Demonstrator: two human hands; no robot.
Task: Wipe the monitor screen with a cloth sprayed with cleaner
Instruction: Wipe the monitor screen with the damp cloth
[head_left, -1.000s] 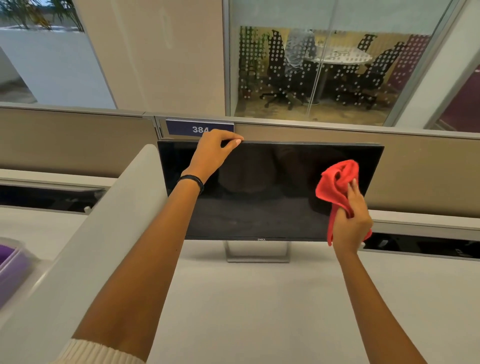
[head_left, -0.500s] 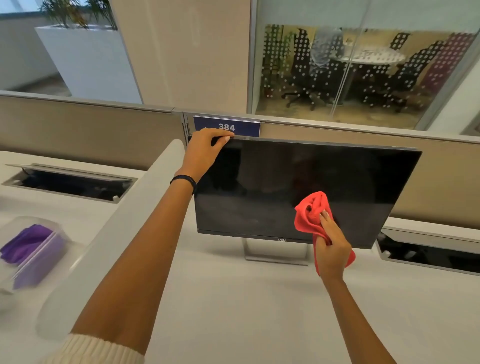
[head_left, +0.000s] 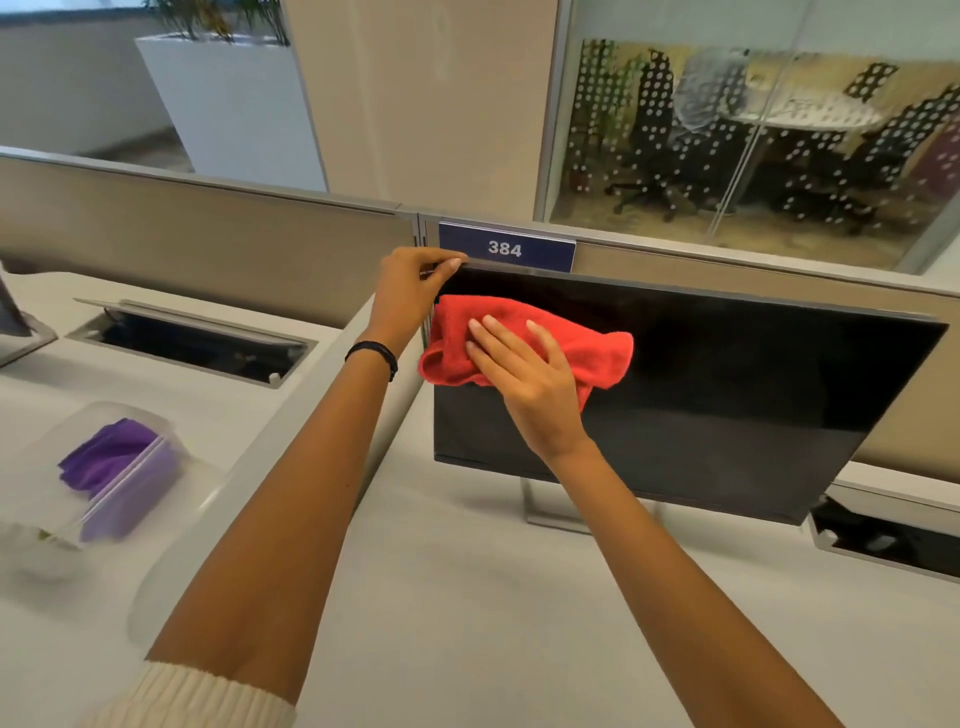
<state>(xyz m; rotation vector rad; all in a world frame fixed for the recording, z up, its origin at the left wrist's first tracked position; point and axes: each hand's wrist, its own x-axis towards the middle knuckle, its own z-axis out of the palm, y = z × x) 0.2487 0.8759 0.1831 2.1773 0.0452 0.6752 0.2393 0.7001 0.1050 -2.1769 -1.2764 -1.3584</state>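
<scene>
A black monitor (head_left: 737, 395) stands on a silver stand on the white desk, its screen dark. My left hand (head_left: 408, 296) grips the monitor's top left corner, fingers curled over the upper edge. My right hand (head_left: 524, 374) lies flat, fingers spread, on a red cloth (head_left: 597, 348) and presses it against the upper left part of the screen. The cloth is bunched and spreads to both sides of the hand. No spray bottle is in view.
A clear plastic box (head_left: 130, 483) with a purple cloth (head_left: 104, 452) sits on the neighbouring desk at left, beyond a white divider (head_left: 291, 415). Open cable trays (head_left: 197, 343) are set into the desk at left and right. A beige partition with sign 384 (head_left: 505, 248) stands behind the monitor.
My right hand has carried the red cloth from the right side of the screen down and across to the upper left, and now presses it flat. My left hand slid to the top left corner.
</scene>
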